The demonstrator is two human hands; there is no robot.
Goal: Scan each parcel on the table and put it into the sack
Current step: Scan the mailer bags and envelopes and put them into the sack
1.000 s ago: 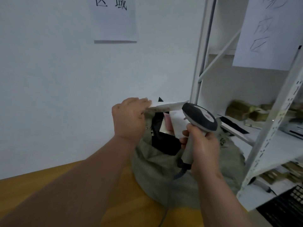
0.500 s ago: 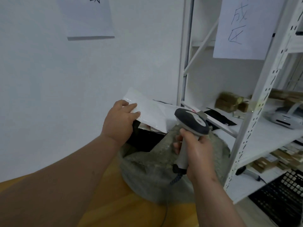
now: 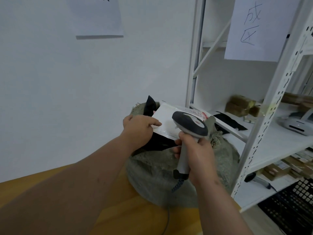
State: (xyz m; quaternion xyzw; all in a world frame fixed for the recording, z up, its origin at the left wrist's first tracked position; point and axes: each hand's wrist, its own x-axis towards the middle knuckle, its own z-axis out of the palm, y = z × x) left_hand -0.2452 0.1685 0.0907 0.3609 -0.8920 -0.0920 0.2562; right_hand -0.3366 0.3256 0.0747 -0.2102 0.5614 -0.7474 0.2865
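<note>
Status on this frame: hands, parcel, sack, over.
Left hand pressing white parcel at sack mouth. Right hand grips scanner. Black parcels beneath, sack nearly full.

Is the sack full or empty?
Nearly full: the white parcel lies across the sack mouth atop black parcels.
</note>
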